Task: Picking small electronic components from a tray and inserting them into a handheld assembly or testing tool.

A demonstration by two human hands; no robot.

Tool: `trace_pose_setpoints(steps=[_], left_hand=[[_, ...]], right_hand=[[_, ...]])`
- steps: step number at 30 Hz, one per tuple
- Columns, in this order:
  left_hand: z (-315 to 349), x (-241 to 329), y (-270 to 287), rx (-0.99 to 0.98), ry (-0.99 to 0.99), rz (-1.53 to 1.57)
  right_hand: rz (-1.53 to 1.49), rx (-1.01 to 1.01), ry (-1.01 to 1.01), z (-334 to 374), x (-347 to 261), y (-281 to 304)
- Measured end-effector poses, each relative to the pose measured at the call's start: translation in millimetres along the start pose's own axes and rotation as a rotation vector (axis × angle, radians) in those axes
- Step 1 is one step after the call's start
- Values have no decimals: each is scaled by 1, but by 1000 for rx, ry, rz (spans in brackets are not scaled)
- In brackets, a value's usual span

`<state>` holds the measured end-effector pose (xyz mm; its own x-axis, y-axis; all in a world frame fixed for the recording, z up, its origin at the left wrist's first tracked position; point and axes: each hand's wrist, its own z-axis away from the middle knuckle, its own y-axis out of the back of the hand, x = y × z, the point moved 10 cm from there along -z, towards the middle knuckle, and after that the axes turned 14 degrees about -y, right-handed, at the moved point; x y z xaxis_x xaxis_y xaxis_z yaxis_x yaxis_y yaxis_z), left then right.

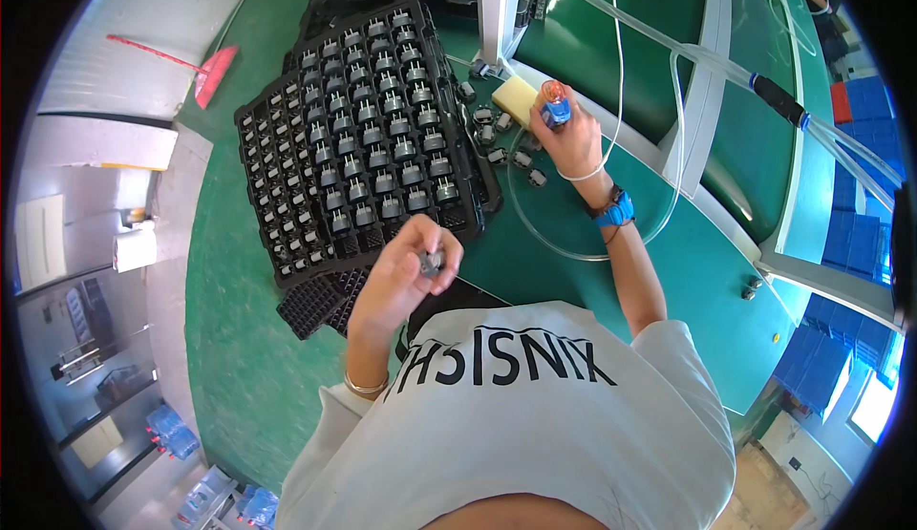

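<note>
Pinching a small grey part (pixel 432 263) in the head view, the left hand (pixel 394 277) is near the black tray (pixel 371 240); the right hand (pixel 575 143) grips a blue-and-orange tool (pixel 556 112). Handling the part seems in hand; the next move probably calls for steady fingers.

Left fingers (pixel 450 249) curl in a pinch — right fingers (pixel 581 121) wrap tight, forearm (pixel 634 272) extended.

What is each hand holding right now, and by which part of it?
The left hand pinches a small grey part; exactly where on it cannot be told. The right hand grips a blue-and-orange item around its blue body.
</note>
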<state>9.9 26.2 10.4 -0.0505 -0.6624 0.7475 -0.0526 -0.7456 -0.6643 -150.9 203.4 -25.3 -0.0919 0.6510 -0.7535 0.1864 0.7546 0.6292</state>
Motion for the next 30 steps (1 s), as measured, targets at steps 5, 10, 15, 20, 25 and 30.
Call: trace_pose_setpoints(steps=[5, 10, 15, 20, 25, 30], left_hand=[[1, 18, -122, -444, 22, 5], [2, 52, -226, -977, -59, -31], [-8, 74, -252, -917, -221, 161], [-27, 67, -246, -863, -378, 277], [-45, 74, -237, -832, -664, 73], [-54, 49, -220, -767, -411, -425]], right_hand=[[-16, 31, 26, 2, 5, 0], [-1, 29, 14, 0, 4, -4], [-43, -22, -9, -1, 3, -2], [-46, -34, -16, -3, 7, -7], [-68, -4, -7, -7, 5, 0], [-96, -46, -12, -2, 7, 2]])
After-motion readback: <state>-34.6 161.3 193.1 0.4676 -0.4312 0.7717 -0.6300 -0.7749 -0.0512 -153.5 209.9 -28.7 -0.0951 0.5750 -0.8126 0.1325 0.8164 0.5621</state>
